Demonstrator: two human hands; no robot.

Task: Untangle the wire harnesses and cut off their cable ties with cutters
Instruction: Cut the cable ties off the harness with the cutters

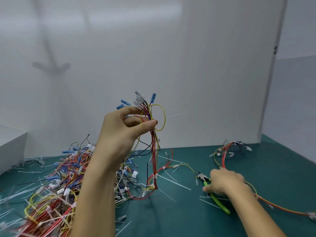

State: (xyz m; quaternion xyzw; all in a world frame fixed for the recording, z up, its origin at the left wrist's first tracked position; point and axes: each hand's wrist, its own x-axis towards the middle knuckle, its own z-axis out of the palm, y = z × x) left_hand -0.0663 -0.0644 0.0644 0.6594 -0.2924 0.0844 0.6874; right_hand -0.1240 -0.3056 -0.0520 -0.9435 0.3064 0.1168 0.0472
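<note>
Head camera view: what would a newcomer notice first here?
The left hand, raised mid-frame, pinches a harness of red and yellow wires that hangs down to the green mat. At lower left sprawls a big tangled pile of harnesses, with loose ties strewn around. At right, the right hand lies over green-handled cutters on the mat.

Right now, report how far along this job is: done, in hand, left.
Done: cut ties litter the mat; a loose harness lies apart at back right. In hand: left hand pinches a raised harness, white ties on it; right hand is on the green cutters. Left: the tangled pile.
</note>
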